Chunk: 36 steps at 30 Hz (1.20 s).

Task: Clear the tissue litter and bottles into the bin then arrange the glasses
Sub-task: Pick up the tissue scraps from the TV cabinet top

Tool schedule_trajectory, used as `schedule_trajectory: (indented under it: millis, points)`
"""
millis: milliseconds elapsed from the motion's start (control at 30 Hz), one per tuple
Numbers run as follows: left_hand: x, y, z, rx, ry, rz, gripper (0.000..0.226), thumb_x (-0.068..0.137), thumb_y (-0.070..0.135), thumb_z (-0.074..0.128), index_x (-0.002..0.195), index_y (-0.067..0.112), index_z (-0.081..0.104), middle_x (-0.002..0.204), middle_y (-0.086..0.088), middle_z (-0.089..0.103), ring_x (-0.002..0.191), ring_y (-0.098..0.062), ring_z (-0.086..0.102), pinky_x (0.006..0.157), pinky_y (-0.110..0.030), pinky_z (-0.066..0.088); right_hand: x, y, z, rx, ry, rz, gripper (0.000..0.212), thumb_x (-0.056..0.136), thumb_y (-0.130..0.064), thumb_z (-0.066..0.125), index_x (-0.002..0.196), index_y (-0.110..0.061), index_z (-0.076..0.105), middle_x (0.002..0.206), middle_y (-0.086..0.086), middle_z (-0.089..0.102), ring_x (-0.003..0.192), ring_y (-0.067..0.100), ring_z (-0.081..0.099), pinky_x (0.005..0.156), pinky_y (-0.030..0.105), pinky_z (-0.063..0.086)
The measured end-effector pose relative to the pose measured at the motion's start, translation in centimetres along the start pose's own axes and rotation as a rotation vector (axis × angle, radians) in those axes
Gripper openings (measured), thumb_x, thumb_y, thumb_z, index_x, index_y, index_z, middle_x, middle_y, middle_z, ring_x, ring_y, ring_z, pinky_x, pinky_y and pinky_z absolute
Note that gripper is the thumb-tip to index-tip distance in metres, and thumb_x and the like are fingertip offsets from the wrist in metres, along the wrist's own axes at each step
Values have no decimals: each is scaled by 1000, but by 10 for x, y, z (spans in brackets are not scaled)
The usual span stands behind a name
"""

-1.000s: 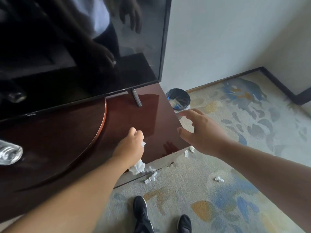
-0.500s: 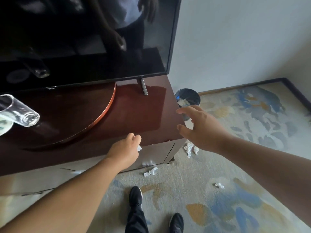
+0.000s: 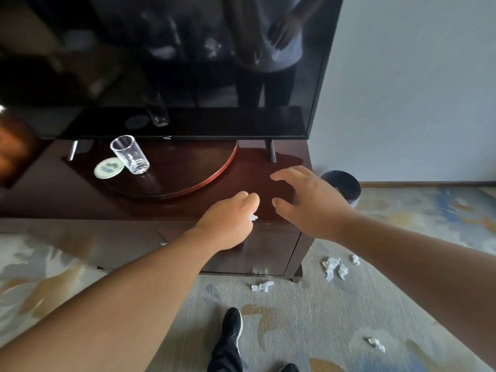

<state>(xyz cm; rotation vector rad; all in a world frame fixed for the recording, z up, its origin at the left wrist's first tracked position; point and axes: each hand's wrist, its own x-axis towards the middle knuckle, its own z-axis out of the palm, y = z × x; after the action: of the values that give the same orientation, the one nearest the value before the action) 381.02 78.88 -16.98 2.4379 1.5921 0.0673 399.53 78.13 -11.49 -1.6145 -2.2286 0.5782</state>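
Tissue sits pinched in the curled left hand; right hand hovers beside, fingers spread.

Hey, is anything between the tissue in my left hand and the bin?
Only your own right hand: open, it hovers over the right end of the cabinet, in line from the tissue your left hand grips to the bin on the floor past that end. Nothing else visible blocks it.

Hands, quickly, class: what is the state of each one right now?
Left hand: closed, holding tissue.
Right hand: open, fingers spread, holding nothing.
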Motion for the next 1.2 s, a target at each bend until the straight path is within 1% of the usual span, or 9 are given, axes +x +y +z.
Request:
schedule_trajectory:
  millis: [133,233,333,400,533,633,933,1100,1200]
  points:
    - [-35,-8,-19,63,-34,-40,14,91,14,41,97,14,53,95,-3,54,80,-32,55,66,-39,42,-7,-27,9,-1,-7,-63,47,90,-42,56,135,-34,44,142,-13,41,115,9,52,84,17,38]
    - [-64,-19,-31,101,-4,-63,14,89,17,42,93,12,54,90,-2,55,80,-29,55,68,-39,45,-13,-52,17,1,-12,-99,47,90,-42,56,134,-35,44,141,-14,41,116,9,51,86,18,40]
    - [-98,-35,-41,99,78,-91,10,87,24,44,86,16,49,83,5,48,78,-25,52,64,-33,39,-21,-85,29,-3,-30,-155,47,89,-41,57,134,-33,46,140,-13,43,116,9,51,89,21,43]
    - [-124,-49,-47,111,151,-97,16,87,32,45,79,18,44,79,6,46,76,-24,53,62,-30,33,-28,-111,38,-5,-36,-186,48,89,-40,57,135,-31,46,140,-12,43,118,10,50,91,22,42]
    - [-188,-82,-52,118,260,-116,27,93,40,42,73,21,39,79,1,57,78,-25,58,60,-30,34,-45,-171,64,-6,-48,-242,48,89,-38,57,135,-28,47,140,-9,44,120,11,50,93,24,43]
    - [-251,-114,-52,142,261,-175,28,96,38,38,74,21,39,83,0,60,81,-25,58,61,-30,33,-63,-230,95,-1,-86,-298,48,89,-37,58,134,-28,47,138,-9,45,115,11,52,94,25,44]
    - [-397,-197,-63,131,332,-337,32,95,36,38,68,20,33,62,6,37,66,-23,49,57,-31,34,-90,-376,162,-27,-212,-507,48,89,-37,58,135,-30,46,138,-13,44,121,9,48,95,23,41]
    - [-434,-219,-58,106,345,-431,34,94,34,39,65,17,34,58,3,35,59,-23,45,54,-31,37,-89,-408,184,-49,-259,-559,47,90,-37,57,135,-29,45,139,-13,43,123,6,45,94,18,35]
    - [-442,-225,-55,106,343,-431,37,95,34,39,62,19,28,57,3,34,59,-21,42,52,-30,31,-87,-415,189,-70,-281,-563,46,90,-37,57,135,-31,44,139,-15,42,122,5,45,91,17,34]
